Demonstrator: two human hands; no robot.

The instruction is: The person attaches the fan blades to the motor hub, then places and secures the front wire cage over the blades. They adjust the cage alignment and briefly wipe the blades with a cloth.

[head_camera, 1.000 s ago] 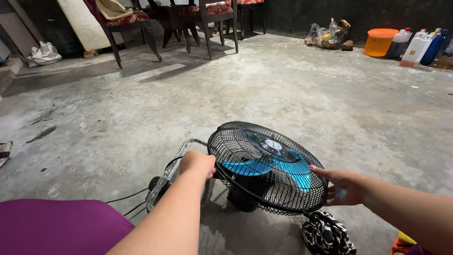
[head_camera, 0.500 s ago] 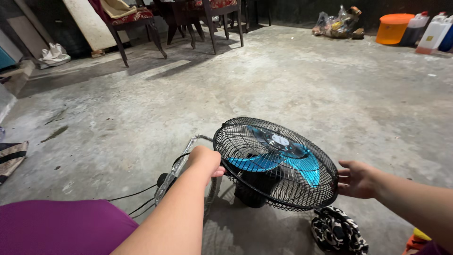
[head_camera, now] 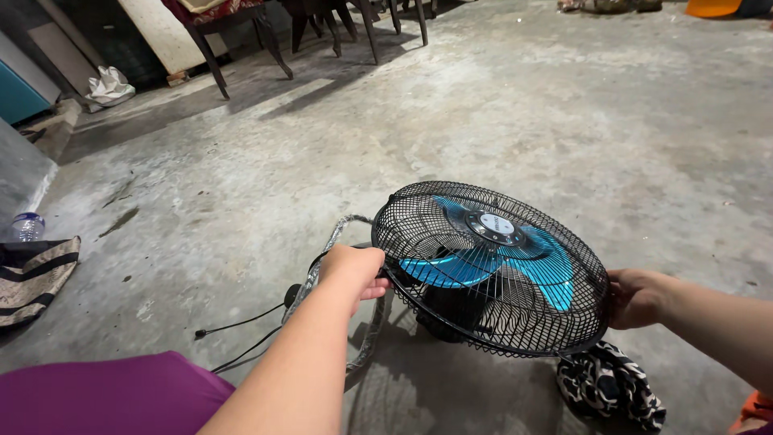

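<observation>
fan (head_camera: 491, 270): black wire cage, blue blades inside, round hub cap at cage centre; tilted face-up, low over concrete floor (head_camera: 499, 113), near bottom centre of view
left hand (head_camera: 352, 270): at left rim of fan cage, fingers curled shut around rim edge; gripping fan
right hand (head_camera: 636, 296): at right rim of fan cage, fingers wrapped against rim; gripping fan, fingertips hidden behind cage
fan blades (head_camera: 515, 266): three, blue, not blurred
motor housing (head_camera: 451, 306): black, under cage, seen through wires
stand (head_camera: 338, 282): curved metal tube wrapped in clear plastic, just left of fan, behind left hand; touching floor
cord (head_camera: 241, 338): black, thin, on floor left of fan, running out from stand base area; loose end lying further left
patterned cloth (head_camera: 608, 385): black and white, bunched, on floor just below right edge of fan
purple fabric (head_camera: 105, 395): lower left of fan, at bottom edge of view, beside left forearm
orange thing (head_camera: 753, 412): far right below fan, cut by frame corner; kind not clear
striped mat (head_camera: 36, 274): well left of fan, on floor, tan with dark stripes
bottle (head_camera: 28, 225): clear plastic, just above mat, well left of fan
chairs (head_camera: 241, 24): dark wood legs, far behind fan, top of view, only lower parts seen
white bag (head_camera: 109, 84): crumpled, far behind and left of fan, near chair legs
board (head_camera: 157, 36): pale, leaning, far behind fan at upper left
floor state: grey, stained, dark patches left of fan
</observation>
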